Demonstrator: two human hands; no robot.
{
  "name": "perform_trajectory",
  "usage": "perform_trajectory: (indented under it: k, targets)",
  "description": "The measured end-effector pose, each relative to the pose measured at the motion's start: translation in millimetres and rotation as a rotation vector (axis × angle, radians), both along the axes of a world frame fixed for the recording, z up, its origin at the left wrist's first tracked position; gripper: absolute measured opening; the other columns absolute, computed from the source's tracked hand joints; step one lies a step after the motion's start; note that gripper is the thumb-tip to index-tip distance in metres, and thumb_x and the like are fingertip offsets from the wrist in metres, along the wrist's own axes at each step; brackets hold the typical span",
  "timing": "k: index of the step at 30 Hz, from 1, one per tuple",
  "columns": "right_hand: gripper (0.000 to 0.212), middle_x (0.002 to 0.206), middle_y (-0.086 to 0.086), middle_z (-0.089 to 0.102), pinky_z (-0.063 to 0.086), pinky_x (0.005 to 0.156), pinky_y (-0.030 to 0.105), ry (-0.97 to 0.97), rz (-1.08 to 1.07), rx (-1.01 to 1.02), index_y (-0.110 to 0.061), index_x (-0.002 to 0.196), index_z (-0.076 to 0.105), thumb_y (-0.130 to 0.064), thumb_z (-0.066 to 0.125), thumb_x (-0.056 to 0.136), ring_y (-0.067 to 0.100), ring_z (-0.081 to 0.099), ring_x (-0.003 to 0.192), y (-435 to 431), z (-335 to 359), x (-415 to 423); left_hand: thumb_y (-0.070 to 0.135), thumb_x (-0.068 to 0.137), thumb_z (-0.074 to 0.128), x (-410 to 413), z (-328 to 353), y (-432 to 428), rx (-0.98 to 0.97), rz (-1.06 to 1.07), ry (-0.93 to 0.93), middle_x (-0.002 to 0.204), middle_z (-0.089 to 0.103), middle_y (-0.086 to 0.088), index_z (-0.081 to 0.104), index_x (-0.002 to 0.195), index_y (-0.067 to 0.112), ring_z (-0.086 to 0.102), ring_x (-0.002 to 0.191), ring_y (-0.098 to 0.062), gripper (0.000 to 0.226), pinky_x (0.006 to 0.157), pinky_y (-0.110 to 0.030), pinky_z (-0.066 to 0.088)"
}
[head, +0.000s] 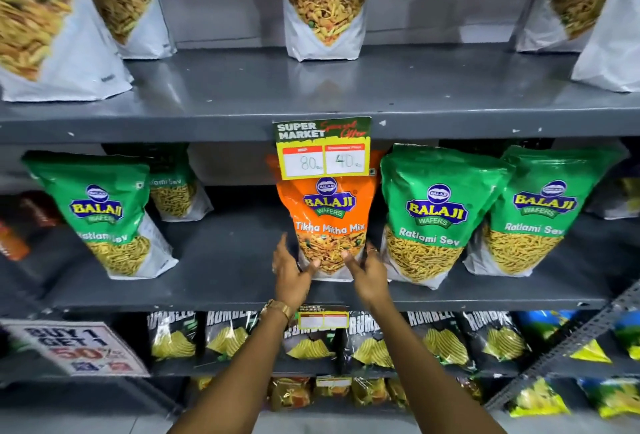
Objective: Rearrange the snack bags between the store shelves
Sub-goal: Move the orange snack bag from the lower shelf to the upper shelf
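Observation:
An orange Tikha Mitha Mix bag (329, 219) stands upright on the middle shelf (225, 260), under a hanging price tag (323, 149). My left hand (292, 276) holds its lower left corner, thumb on the front and fingers up along the side. At the lower right corner my right hand (367, 272) grips the same way. Green Ratlami Sev bags stand to the right (433, 215) (533, 215) and to the left (104, 215), with another (173, 188) further back. On the top shelf (311, 87) stand more Tikha Mitha Mix bags, one in the middle (323, 4).
Bare shelf lies between the orange bag and the left green bag. Black chip bags (374, 340) fill the shelf below, with a "Buy 1 Get 1" sign (76, 347) at the left. A second rack of blue and yellow bags (588, 357) stands at the right.

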State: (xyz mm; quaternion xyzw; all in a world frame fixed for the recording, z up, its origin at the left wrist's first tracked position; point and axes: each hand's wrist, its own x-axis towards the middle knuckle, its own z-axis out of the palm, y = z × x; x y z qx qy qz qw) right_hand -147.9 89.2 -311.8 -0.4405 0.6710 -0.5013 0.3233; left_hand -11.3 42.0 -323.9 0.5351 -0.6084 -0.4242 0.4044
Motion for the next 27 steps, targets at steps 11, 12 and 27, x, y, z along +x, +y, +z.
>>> perform_trajectory:
  k: [11, 12, 27]
  targets:
    - [0.039, 0.107, 0.020, 0.069, 0.042, 0.075, 0.031, 0.069, -0.020, 0.073, -0.001, 0.110, 0.056, -0.026, 0.071, 0.083, 0.032, 0.063, 0.100, 10, -16, 12, 0.008, 0.077, 0.076, 51, 0, 5, 0.145, -0.232, -0.041, 0.122, 0.062, -0.010, 0.046, 0.123, 0.009, 0.058, 0.119, -0.031, 0.056, 0.094, -0.035, 0.050]
    - [0.035, 0.095, 0.020, 0.068, 0.040, 0.067, 0.031, 0.082, -0.010, 0.092, -0.001, 0.101, 0.055, -0.025, 0.072, 0.082, 0.030, 0.061, 0.090, 13, -17, 14, 0.014, 0.073, 0.080, 59, 1, 7, 0.163, -0.235, -0.070, 0.124, 0.063, -0.010, 0.046, 0.125, 0.011, 0.059, 0.119, -0.029, 0.062, 0.099, -0.042, 0.050]
    - [0.058, 0.114, 0.011, 0.070, 0.053, 0.090, 0.048, 0.169, 0.337, 0.199, -0.006, 0.110, 0.057, -0.034, 0.083, 0.067, 0.029, 0.065, 0.104, 96, 54, 70, 0.006, 0.059, 0.089, 158, 103, 90, 0.216, -0.439, -0.456, 0.126, 0.066, -0.006, 0.053, 0.127, 0.010, 0.064, 0.116, -0.023, 0.077, 0.100, -0.041, 0.051]
